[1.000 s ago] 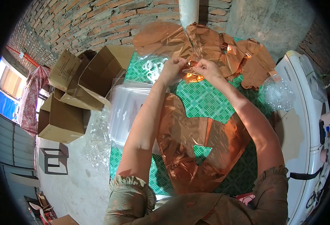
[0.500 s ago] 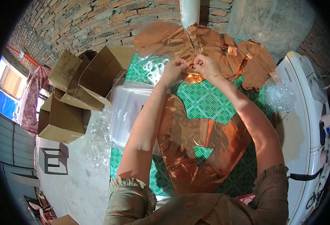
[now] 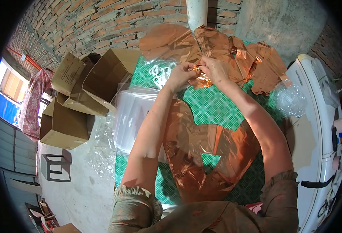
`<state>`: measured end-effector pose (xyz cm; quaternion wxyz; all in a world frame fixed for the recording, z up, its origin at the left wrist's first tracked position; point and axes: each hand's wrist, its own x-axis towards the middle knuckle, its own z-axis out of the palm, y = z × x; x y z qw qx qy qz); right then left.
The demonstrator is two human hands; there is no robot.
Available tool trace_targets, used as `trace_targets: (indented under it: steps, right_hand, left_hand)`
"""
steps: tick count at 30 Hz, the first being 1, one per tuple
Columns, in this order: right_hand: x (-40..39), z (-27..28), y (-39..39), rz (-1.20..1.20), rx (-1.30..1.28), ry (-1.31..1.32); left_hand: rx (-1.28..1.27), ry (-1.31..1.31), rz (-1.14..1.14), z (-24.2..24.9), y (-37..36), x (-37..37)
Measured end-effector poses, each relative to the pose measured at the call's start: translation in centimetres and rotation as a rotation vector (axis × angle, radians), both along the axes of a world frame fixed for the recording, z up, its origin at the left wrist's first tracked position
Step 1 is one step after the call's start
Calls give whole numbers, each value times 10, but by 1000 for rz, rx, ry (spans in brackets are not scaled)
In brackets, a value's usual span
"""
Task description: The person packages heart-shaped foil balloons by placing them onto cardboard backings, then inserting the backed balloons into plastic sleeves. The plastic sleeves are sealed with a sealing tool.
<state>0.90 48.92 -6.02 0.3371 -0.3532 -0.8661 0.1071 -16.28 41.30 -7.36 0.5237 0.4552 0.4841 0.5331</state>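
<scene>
My left hand [image 3: 180, 76] and my right hand [image 3: 214, 70] meet at the far part of the table, thumbs and fingers closed. Between them they pinch a crumpled edge of a shiny copper foil balloon [image 3: 200, 81], uninflated. Just beyond my hands spread more flat copper foil balloons [image 3: 213, 42], overlapping the held one, so where it ends is hard to tell. Below my forearms, closer to my body, lies another large flat foil balloon [image 3: 190, 155] with a small triangular opening. White ribbon-like loops [image 3: 161, 72] lie in clear plastic left of my left hand.
A green checked cloth [image 3: 213, 105] covers the table. Clear plastic bags [image 3: 130, 116] are stacked at its left edge, partly behind my left arm. Open cardboard boxes [image 3: 68, 124] stand on the left. Crumpled clear plastic [image 3: 289, 99] lies right, beside a white appliance [image 3: 311, 155].
Both hands stay at the foil edge. My right hand has turned and its fingers have closed in nearer my left fingertips. The pinched foil has shifted and creased differently.
</scene>
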Motion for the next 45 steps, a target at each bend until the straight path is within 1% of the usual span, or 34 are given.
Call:
trace_targets:
  steps: [4,7,10,13,16,19,20,22,23,26,27,28,30,31,34,35,37,38,40,41,44,45]
  right_hand:
    - [0,-2,5,-18,-12,15]
    - [-3,-2,6,-36,-31,23]
    - [-1,-1,1,8,2,41]
    - [3,-3,-6,71,134,142]
    - [11,-11,-18,55,342,121]
    - [16,-31,-23,173,415,-17]
    - [20,-37,-26,184,421,-76]
    - [24,-31,-41,208,430,-196]
    - [24,-28,-42,192,427,-245]
    - [17,-24,-38,139,418,-354]
    - [13,-26,-35,118,415,-366]
    - [9,-23,-35,97,412,-377]
    - [-1,-13,-37,25,289,-417]
    - [-5,-9,-39,-9,226,-436]
    - [-14,-12,-27,13,414,-365]
    - [-20,-14,-24,-3,382,-341]
    - [-37,-14,-21,-36,316,-296]
    - [-47,-20,-13,-29,320,-203]
    - [-66,-25,-8,-16,326,-21]
    - [-66,-27,-4,19,77,-39]
    - [-80,-35,11,7,413,-326]
    - [-81,-31,16,76,224,-390]
  left_hand:
    - [16,11,11,-2,2,1]
    - [37,97,30,-9,7,-1]
    - [-7,48,46,-13,9,-4]
    - [-36,35,71,-9,6,0]
    - [-49,19,77,-8,6,-1]
    - [33,-5,164,-16,11,3]
    - [130,193,224,-18,16,5]
    - [323,588,343,-5,17,12]
    - [338,787,425,3,20,15]
    - [685,1371,556,37,31,9]
    - [632,1350,637,54,29,15]
    - [627,1312,633,64,32,13]
    - [613,1236,625,84,41,2]
    - [599,1275,597,91,45,-4]
    - [417,1043,423,100,51,-8]
    - [304,866,332,102,53,-9]
    - [241,679,282,108,48,-2]
    - [210,584,257,111,45,1]
    - [280,451,217,110,45,6]
    - [315,384,198,111,44,7]
    - [354,270,151,109,53,-3]
    - [367,206,140,111,51,-4]
